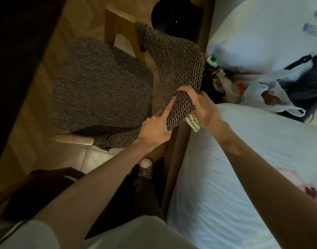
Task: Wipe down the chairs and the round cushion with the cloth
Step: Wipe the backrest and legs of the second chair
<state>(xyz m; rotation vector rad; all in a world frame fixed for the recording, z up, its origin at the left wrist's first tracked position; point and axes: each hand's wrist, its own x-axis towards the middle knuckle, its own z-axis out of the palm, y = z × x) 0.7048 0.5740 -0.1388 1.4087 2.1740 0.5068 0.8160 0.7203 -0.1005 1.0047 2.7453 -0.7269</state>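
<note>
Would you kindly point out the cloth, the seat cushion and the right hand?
cloth [193, 123]: head view, visible checked corner
seat cushion [102, 85]: head view, middle of top
right hand [203, 107]: head view, back of hand

only a green-checked corner of the cloth [193, 123] pokes out below the right hand [202, 108]; the rest is covered by the palm. the left hand [154, 128] shows one straight finger on the chair [172, 65] backrest, its other fingers tucked out of sight behind the edge. a dark round object [172, 15] is cut by the top edge. what lies in the plastic bags [280, 90] is too jumbled to name.
</note>
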